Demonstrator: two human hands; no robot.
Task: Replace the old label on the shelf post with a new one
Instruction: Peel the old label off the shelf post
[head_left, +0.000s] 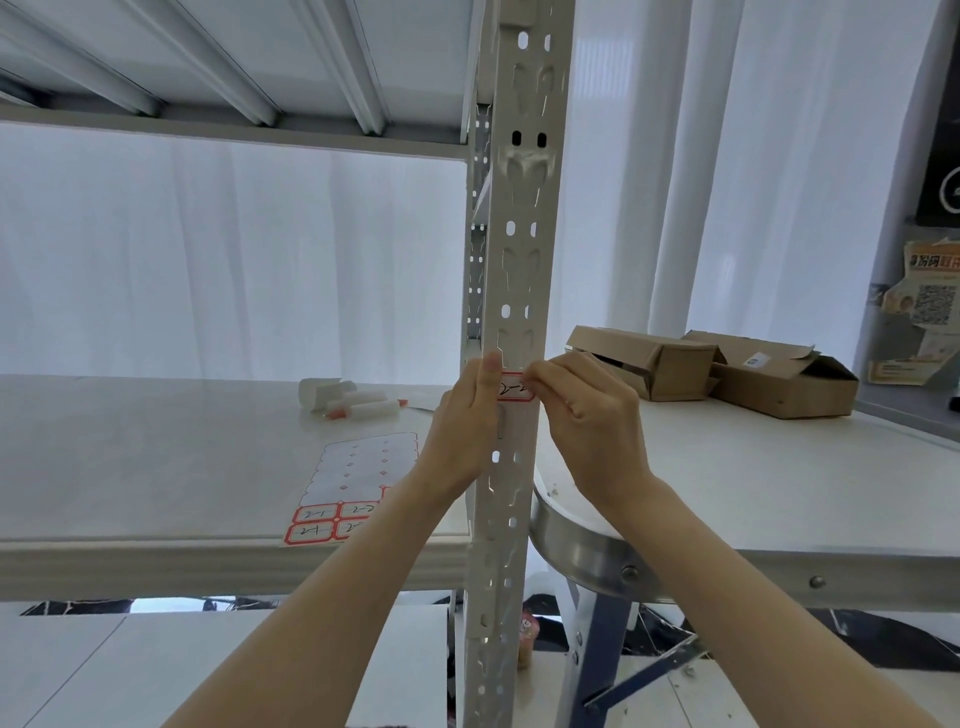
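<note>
The label (515, 388), white with a red border and black handwriting, sits on the front of the post (524, 234) at about the centre of the frame. The left hand (464, 421) holds the post from the left. Its thumb (489, 371) lies straight up over the label's left end, and its fingers go behind the post (hidden there). The right hand (592, 415) comes in from the right with its fingers curled, and the tips pinch the label's right end.

The post is pale grey with slots and holes, and runs from the top to the bottom of the frame. Left of it and lower, a sheet (358, 467) of the same red-bordered labels lies flat on the shelf (156, 457), with its written ones nearest the camera. Further back on the shelf lie white pens (363, 408) with orange tips, just beside a small white roll (317, 389). To the right of the post, two open cardboard boxes (675, 371) rest on a white table (753, 493) with a metal rim. A white curtain (234, 260) fills the background.
</note>
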